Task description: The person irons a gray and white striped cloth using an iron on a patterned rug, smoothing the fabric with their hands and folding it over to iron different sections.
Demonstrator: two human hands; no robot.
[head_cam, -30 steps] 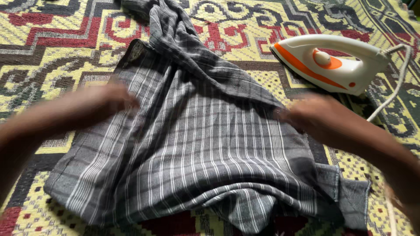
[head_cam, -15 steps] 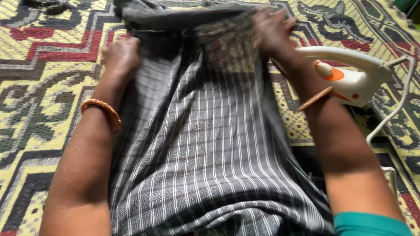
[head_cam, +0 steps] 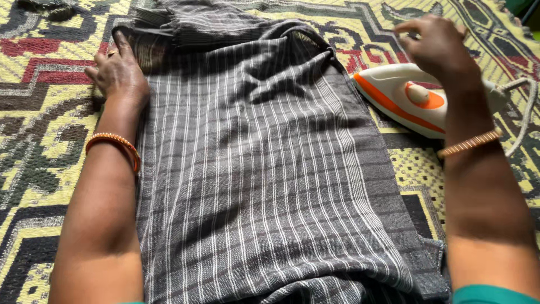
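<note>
Cloth: the grey striped cloth lay lengthwise on the patterned mat, flatter than half a second before, when its far end was lifted and bunched between both hands. A few folds remained at the far end, and the near end was rumpled.
Left hand: the left hand had come down onto the cloth's far left corner, palm flat, fingers spread and pressing, gripping nothing. An orange bangle sat on that wrist.
Right hand: the right hand had let go of the cloth and moved off to the right, above the handle of the iron. Its fingers were loosely curled and open; whether they touched the handle could not be told.
Iron: white and orange, resting on the mat just beside the cloth's right edge, its cord trailing away to the right.
What the change meant: the spreading looked finished, with one hand holding the cloth steady while the other went toward the iron.
</note>
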